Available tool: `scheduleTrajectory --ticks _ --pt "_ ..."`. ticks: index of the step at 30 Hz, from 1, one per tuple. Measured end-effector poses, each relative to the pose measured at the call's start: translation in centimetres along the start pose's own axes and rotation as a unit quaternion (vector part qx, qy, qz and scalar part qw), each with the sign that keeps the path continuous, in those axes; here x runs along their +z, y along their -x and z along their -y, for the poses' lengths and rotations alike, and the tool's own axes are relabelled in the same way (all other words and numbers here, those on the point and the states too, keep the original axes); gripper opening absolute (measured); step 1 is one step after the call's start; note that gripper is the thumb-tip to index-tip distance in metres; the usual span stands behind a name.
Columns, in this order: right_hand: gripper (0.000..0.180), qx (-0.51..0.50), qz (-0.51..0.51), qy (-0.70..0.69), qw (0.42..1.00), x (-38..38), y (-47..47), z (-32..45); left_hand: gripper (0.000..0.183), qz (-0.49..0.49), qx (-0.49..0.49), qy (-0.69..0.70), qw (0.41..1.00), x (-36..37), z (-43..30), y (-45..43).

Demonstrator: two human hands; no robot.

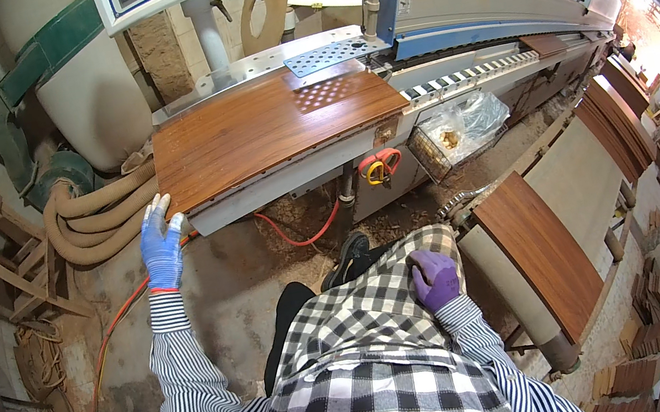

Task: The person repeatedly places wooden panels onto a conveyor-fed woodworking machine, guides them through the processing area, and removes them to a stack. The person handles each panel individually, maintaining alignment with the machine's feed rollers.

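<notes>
My left hand (162, 245), in a blue and white glove, rests its fingertips at the near left corner of a brown wood-grain panel (264, 131). That panel lies flat on the infeed table of an edge banding machine (479, 1), below a blue perforated plate (330, 57). In a purple glove, my right hand (435, 278) lies on the checked apron (357, 320) at my lap, fingers bent; no held object shows. To its right, another wood-grain panel (540, 255) rests on a roller conveyor (574, 163).
Red-handled scissors (381, 166) hang below the machine's edge beside a wire basket (430, 155) with plastic bags. Ribbed hoses (102, 226) and a wooden stool (15, 261) stand at left. A red hose (315, 237) crosses underneath. Stacked panels (614, 129) stand at right.
</notes>
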State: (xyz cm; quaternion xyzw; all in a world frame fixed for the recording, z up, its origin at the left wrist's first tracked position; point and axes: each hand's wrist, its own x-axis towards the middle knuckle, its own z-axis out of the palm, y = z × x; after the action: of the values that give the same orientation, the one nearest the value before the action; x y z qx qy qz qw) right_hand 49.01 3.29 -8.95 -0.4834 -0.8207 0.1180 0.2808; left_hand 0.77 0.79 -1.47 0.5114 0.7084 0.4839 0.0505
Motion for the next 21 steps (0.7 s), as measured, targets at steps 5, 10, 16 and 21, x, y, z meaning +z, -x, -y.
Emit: scheduleTrajectory --ticks 5,10,16,21 --pt "0.018 0.007 0.015 0.006 1.000 0.0 -0.1 0.0 0.045 0.013 0.009 -0.004 1.000 -0.5 0.7 -0.2" --pt "0.018 0.013 0.015 0.004 1.000 0.0 0.0 0.0 0.047 0.021 -0.001 -0.012 1.000 -0.9 0.3 -0.5" --pt "0.021 0.010 -0.002 -0.016 1.000 0.3 0.1 -0.5 0.053 0.014 -0.022 0.006 1.000 -0.4 -0.8 -0.8" --pt "0.026 0.153 -0.150 -0.106 0.971 1.0 1.3 -4.3 0.060 -0.001 0.019 -0.109 0.994 1.0 -1.8 -1.4"
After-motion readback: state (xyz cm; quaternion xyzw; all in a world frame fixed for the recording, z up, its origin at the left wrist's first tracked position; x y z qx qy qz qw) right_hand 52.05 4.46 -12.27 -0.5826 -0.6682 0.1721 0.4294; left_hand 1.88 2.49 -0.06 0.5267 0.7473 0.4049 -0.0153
